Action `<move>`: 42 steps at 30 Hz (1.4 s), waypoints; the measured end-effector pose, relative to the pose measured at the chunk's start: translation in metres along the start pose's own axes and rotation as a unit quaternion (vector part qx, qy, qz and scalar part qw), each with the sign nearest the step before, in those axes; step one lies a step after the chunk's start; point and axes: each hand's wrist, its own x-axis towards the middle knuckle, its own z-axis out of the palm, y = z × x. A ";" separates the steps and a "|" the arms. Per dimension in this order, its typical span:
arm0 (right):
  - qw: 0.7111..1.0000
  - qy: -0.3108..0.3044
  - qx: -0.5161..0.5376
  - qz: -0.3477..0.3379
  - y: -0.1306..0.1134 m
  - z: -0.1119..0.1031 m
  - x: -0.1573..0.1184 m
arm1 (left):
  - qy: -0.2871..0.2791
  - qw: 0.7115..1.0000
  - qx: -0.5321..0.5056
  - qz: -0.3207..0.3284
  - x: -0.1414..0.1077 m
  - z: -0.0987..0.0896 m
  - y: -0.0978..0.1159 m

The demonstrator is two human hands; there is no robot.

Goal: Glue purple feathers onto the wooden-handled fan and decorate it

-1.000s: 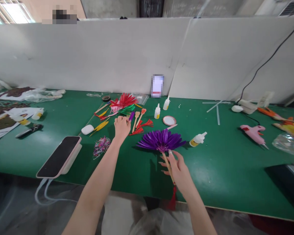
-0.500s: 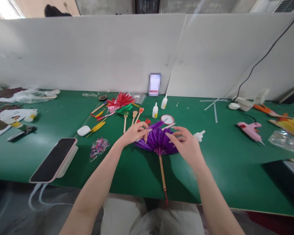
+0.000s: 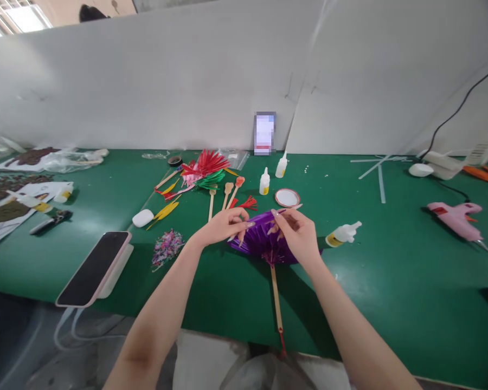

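A purple pleated fan (image 3: 248,244) lies on the green table in front of me, its thin wooden handle (image 3: 276,298) pointing toward me with a red cord at the end. My right hand (image 3: 299,233) pinches a narrow purple strip (image 3: 264,218) at the fan's upper edge between thumb and fingers. Over the fan's left side is my left hand (image 3: 225,227), fingers curled together near the strip's other end; what they hold is hard to make out. Just behind the right hand sits a small white dish (image 3: 287,197) with a red rim, a pale stick near it.
Glue bottles (image 3: 264,182) stand behind the fan; another bottle (image 3: 341,235) lies to the right. Red, green and yellow craft pieces (image 3: 205,170), wooden sticks (image 3: 228,189) and a confetti pile (image 3: 168,246) lie left. A phone (image 3: 95,268) is front left, a pink glue gun (image 3: 455,219) right.
The purple strip, raised in my left hand before, now lies along the fan's top edge. My right hand has come in and pinches it. The view has shifted slightly.
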 end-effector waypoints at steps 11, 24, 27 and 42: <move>0.997 0.055 0.040 -0.026 0.003 0.001 -0.006 | 0.080 0.996 0.004 0.042 0.008 0.025 0.006; 0.997 0.065 0.005 -0.035 0.005 -0.005 -0.006 | 0.230 0.940 0.208 0.141 0.008 0.033 -0.006; 0.998 0.049 0.018 -0.025 0.004 -0.005 -0.006 | 0.257 0.908 0.277 0.181 0.008 0.035 -0.010; 0.999 0.042 0.018 -0.022 0.004 -0.006 -0.006 | 0.269 0.893 0.286 0.220 0.004 0.039 -0.005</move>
